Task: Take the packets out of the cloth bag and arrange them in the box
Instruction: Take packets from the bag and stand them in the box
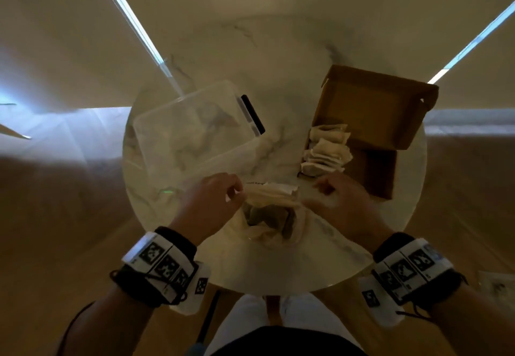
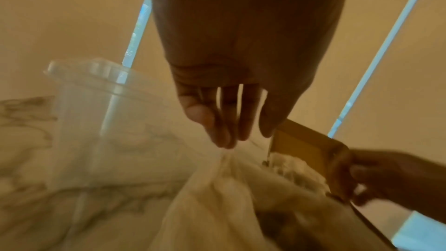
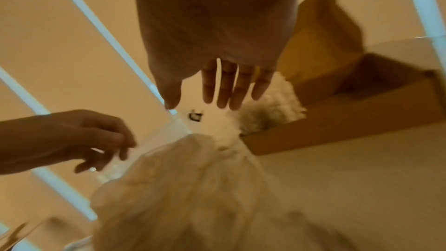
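A pale cloth bag (image 1: 274, 233) stands open at the near middle of the round table, with dim packet shapes inside. My left hand (image 1: 237, 191) pinches the bag's left rim, and the cloth (image 2: 217, 198) rises in a peak to its fingertips (image 2: 226, 140). My right hand (image 1: 323, 188) hovers at the bag's right side with straight, spread fingers (image 3: 222, 87) and holds nothing. The brown cardboard box (image 1: 373, 166) lies open at the right, its lid folded back. Several pale packets (image 1: 326, 149) are stacked along its left side, just beyond my right hand.
A clear plastic tub (image 1: 189, 132) with a black clip on its rim (image 1: 252, 116) stands on the left of the marble table (image 1: 278, 266). The table's near edge lies just behind my wrists. Wood floor surrounds the table.
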`<state>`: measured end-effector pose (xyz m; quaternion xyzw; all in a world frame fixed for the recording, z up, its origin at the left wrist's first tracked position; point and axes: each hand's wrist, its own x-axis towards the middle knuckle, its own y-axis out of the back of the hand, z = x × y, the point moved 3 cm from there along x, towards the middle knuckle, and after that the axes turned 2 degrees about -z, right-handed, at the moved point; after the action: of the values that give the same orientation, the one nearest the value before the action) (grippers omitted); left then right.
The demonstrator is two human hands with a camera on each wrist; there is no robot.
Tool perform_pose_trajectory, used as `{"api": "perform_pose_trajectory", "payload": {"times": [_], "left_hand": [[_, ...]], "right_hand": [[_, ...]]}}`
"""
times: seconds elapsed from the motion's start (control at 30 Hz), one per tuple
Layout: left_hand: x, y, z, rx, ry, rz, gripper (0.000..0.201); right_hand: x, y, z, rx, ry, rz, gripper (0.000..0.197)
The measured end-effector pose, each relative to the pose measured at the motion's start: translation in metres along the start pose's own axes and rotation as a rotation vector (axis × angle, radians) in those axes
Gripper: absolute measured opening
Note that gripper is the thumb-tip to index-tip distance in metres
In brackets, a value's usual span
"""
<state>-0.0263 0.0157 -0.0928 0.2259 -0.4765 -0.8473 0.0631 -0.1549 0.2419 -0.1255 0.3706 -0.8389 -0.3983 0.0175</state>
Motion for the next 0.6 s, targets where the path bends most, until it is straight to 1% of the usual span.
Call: {"api": "perform_pose_trajectory", "payload": {"times": [0.03,0.07,0.1,0.13,0.17,0.2,0.23,0.3,0.33,0.37,0.43,0.47,0.5,0.53,0.6], "left_hand": [[-0.003,-0.009,0.001,0.058,0.033,-0.013,0.021],[-0.005,-0.017,0.000,0.101,0.073,-0.025,0.031],[-0.007,-0.021,0.001,0.107,0.124,-0.021,0.040],[-0.006,-0.025,0.000,0.086,0.177,-0.016,0.047],[-0.005,-0.029,-0.002,0.064,0.199,-0.015,0.051],[-0.001,-0.034,-0.003,0.085,0.163,-0.028,0.051],[0.004,-0.038,-0.003,0.137,0.084,-0.046,0.051],[0.016,-0.047,-0.005,0.170,-0.045,-0.094,0.053],[0.021,-0.051,-0.006,0.155,-0.074,-0.140,0.049],[0.026,-0.053,-0.006,0.132,-0.085,-0.196,0.040],[0.032,-0.050,-0.002,0.010,-0.059,-0.278,0.016],[0.035,-0.049,-0.003,-0.097,-0.035,-0.291,0.011],[0.035,-0.047,-0.002,-0.204,-0.012,-0.273,0.014],[0.035,-0.045,-0.003,-0.292,0.025,-0.251,0.017],[0.031,-0.049,-0.008,-0.451,0.102,-0.214,0.024]], "right_hand": [[0.000,-0.008,-0.010,-0.075,0.012,-0.099,0.045],[0.002,-0.016,-0.015,-0.131,-0.007,-0.187,0.053],[0.005,-0.021,-0.017,-0.152,-0.046,-0.248,0.054],[0.008,-0.026,-0.016,-0.155,-0.079,-0.280,0.048],[0.011,-0.030,-0.014,-0.163,-0.092,-0.292,0.039],[0.014,-0.034,-0.011,-0.178,-0.087,-0.294,0.028],[0.016,-0.036,-0.010,-0.176,-0.079,-0.298,0.021],[0.020,-0.038,-0.011,-0.097,-0.066,-0.305,0.016],[0.022,-0.037,-0.012,-0.044,-0.049,-0.308,0.016],[0.025,-0.035,-0.014,0.005,-0.030,-0.309,0.017],[0.032,-0.029,-0.017,0.093,-0.015,-0.301,0.017],[0.035,-0.026,-0.018,0.119,-0.024,-0.278,0.016],[0.038,-0.024,-0.018,0.139,-0.044,-0.228,0.015],[0.039,-0.023,-0.016,0.170,-0.076,-0.164,0.020],[0.034,-0.025,-0.010,0.234,-0.187,-0.079,0.051]]}}
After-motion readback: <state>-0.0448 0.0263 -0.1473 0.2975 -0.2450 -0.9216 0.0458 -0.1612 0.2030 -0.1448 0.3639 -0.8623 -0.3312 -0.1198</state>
